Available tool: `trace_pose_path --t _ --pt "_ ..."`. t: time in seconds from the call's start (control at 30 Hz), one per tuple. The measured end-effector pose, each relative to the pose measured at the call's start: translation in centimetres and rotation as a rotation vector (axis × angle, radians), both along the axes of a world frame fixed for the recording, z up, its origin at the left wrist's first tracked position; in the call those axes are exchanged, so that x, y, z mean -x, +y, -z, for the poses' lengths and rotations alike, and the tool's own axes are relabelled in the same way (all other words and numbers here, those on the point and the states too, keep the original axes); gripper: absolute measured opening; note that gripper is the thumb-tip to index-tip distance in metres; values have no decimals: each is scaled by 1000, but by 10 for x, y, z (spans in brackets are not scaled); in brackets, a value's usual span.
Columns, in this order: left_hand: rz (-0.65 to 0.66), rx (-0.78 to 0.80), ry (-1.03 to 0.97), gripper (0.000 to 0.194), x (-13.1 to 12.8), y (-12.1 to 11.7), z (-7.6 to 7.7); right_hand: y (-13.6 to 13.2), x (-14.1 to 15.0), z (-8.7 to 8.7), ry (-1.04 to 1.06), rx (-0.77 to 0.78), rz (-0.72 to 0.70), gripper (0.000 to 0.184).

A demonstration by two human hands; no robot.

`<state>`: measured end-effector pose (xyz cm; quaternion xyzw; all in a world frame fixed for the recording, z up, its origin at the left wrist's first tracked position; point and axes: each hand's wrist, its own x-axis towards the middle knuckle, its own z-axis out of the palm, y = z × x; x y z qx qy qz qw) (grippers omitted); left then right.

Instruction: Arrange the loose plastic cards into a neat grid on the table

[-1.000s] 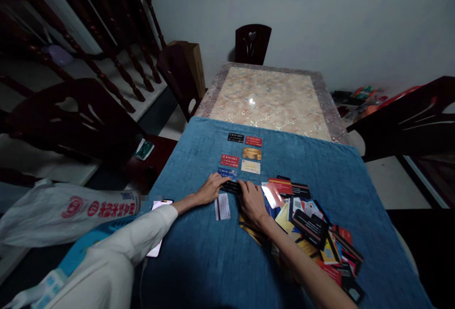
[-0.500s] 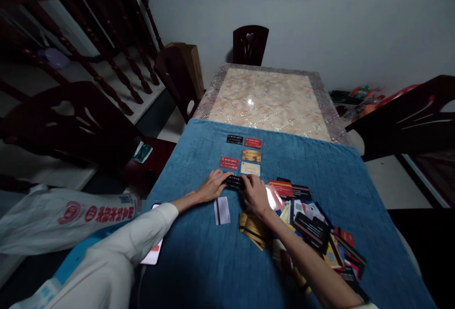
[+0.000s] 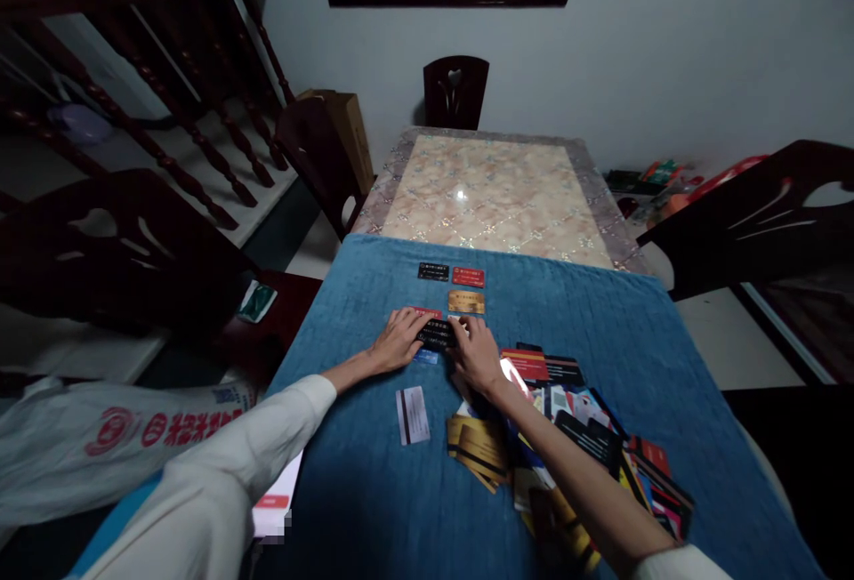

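Note:
Between my two hands is a black card [image 3: 435, 334], its lettering facing up. My left hand [image 3: 402, 337] pinches its left end, and my right hand [image 3: 473, 344] grips the right end. Just below it a blue card [image 3: 426, 356] shows in part. A red card [image 3: 427, 312] and a pale card under my right fingers are partly covered. Farther up lie another black card [image 3: 433, 271], a second red card [image 3: 468, 277] and a gold card [image 3: 466, 302]. Nearer me rests a white card with a dark stripe [image 3: 413, 415].
A heap of mixed cards [image 3: 587, 438] spreads under and beside my right forearm, with gold cards [image 3: 479, 448] at its left. A phone [image 3: 277, 500] lies by my left sleeve. The blue cloth [image 3: 360, 473] covers the near part of the table [image 3: 494, 180]; dark wooden chairs stand around.
Both hands have moved the black card slightly away from me, over part of the red and pale cards. The blue card below shows more now. My view has shifted a little.

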<state>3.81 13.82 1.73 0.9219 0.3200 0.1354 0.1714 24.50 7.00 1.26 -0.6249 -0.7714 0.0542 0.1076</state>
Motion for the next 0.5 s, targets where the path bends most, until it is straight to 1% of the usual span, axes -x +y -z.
trace_pose_path --t 0.27,0.5 --pt "-7 -43 50 56 -7 32 0 30 -8 1 5 -4 -7 58" --pt "-35 -56 45 55 -16 64 1 63 -11 -2 -38 1 31 61"
